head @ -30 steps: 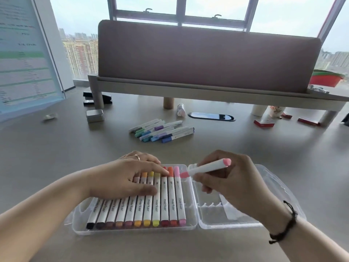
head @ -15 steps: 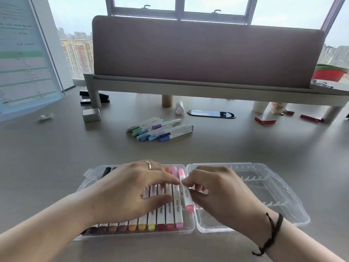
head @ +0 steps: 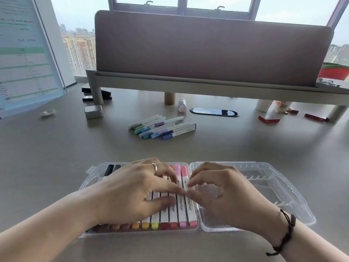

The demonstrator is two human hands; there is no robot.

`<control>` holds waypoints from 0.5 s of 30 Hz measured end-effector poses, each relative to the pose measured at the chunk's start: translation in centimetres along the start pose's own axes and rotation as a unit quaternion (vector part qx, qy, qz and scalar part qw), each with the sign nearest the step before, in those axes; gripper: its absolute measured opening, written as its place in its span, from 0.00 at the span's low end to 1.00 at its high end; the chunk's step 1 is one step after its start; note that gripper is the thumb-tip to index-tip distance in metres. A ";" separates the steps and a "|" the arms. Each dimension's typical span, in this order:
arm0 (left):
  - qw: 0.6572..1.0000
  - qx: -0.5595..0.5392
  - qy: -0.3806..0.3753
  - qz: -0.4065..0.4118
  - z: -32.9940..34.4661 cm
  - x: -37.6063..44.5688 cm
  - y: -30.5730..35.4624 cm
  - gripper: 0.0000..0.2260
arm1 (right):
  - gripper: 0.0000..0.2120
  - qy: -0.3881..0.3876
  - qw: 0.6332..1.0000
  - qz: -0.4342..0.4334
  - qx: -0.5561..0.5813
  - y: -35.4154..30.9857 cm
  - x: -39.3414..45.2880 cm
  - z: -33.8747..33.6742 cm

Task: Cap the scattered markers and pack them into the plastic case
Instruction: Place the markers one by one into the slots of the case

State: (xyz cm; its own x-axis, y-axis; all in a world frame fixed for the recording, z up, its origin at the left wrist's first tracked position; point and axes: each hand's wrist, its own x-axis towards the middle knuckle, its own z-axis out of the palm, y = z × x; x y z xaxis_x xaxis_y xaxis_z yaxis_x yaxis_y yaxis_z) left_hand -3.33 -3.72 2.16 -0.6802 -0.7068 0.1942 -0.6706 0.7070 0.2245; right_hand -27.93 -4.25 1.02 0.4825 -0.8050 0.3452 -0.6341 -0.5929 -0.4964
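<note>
- The desk [head: 56,157] is stretching out grey beneath everything, with a long raised shelf [head: 207,87] standing on legs across its far side and carrying a padded brown panel [head: 207,48].
- The plastic case [head: 264,195] is lying wide open and flat near the front edge, its clear right half showing only its ribbed holders.
- The row of markers [head: 170,222] is filling the case's left half, side by side, coloured ends running from dark browns through orange, yellow and red to pink at the right.
- The left hand [head: 132,193] is lying across that row, ring showing, its straight fingers pressing down on the white barrels; this grip is flat and is holding nothing.
- The right hand [head: 226,197] is hovering over the hinge, thumb and forefinger curling in a narrow pinch grip on the pink marker [head: 187,193], which is sitting in the last slot on the right of the row.
- The loose pile of markers [head: 162,127], in greens, blues and purples, is waiting in the middle of the desk, well apart from the case.
- A small metal tin [head: 93,111] is sitting to the left of that pile, near the shelf leg.
</note>
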 end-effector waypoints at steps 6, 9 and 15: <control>0.998 0.035 0.001 -0.045 -0.7 -0.2 -0.2 0.16 | 0.20 -0.037 0.998 0.039 -0.025 0.0 0.1 0.2; 0.986 0.065 0.046 -0.145 -1.2 -0.3 -1.6 0.19 | 0.24 -0.061 0.996 0.054 -0.034 -0.1 0.3 -0.1; 0.956 0.004 0.053 -0.287 -1.4 -0.4 -4.8 0.08 | 0.30 -0.098 0.991 0.054 -0.074 -0.1 0.4 -0.3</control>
State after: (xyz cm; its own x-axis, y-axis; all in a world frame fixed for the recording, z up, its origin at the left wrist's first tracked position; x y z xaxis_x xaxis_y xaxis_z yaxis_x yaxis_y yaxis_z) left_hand 0.61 -6.85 2.35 -0.1649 -0.9768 0.1367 -0.9271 0.2008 0.3165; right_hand -27.89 -4.57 1.46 0.5067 -0.8526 0.1277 -0.7625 -0.5124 -0.3950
